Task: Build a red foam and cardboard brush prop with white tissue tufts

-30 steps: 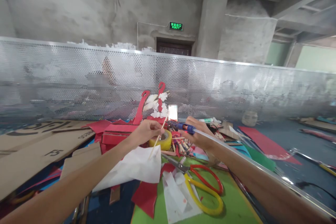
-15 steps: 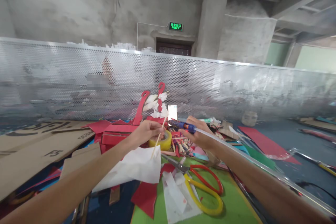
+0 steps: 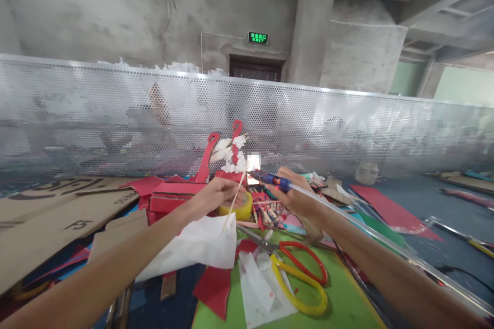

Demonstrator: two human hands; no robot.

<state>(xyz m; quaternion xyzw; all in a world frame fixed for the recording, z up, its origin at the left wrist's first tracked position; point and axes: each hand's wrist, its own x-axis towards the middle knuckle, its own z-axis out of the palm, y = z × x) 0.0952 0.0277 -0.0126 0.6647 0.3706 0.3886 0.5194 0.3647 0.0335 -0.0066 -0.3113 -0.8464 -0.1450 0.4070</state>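
Observation:
My left hand (image 3: 216, 198) pinches a thin wooden stick (image 3: 233, 202), which leans up and slightly to the right. My right hand (image 3: 296, 196) is wrapped around a blue hot glue gun (image 3: 272, 181), with its nozzle close to the stick's upper end; whether they touch I cannot tell. A long clear glue stick (image 3: 355, 223) trails back from the gun toward the lower right. Under the wooden stick's lower end lies a white paper sheet (image 3: 200, 241). A roll of yellow tape (image 3: 246, 211) sits just behind my left fingers.
Scissors (image 3: 303, 277) with red and yellow handles lie on a green board (image 3: 339, 298). Behind my left hand stands a red cardboard piece (image 3: 173, 198) with white fluffy bits (image 3: 233, 164). Cardboard sheets (image 3: 77, 216) cover the left. A perforated metal panel (image 3: 185, 108) runs along the back.
My right hand and the glue gun have shifted slightly to the right, with the nozzle up at the stick's upper end. My left hand and the stick have barely moved.

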